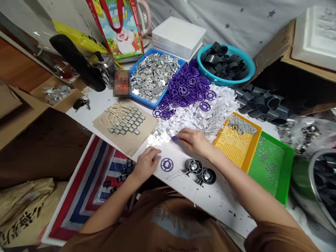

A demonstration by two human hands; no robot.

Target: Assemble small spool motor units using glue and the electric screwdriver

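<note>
1. White worktable (pixel 223 201): flecked with black specks.
2. Right hand (pixel 193 140): fingers pressed together, pinching the purple piece.
3. Left hand (pixel 147 165): fingers loosely curled, empty, resting on the table.
4. Two black spools (pixel 201 171): lay below the right hand.
5. Purple ring (pixel 167 164): lay flat, just beside the left hand.
6. Small purple piece (pixel 175 138): held at the right fingertips.
</note>
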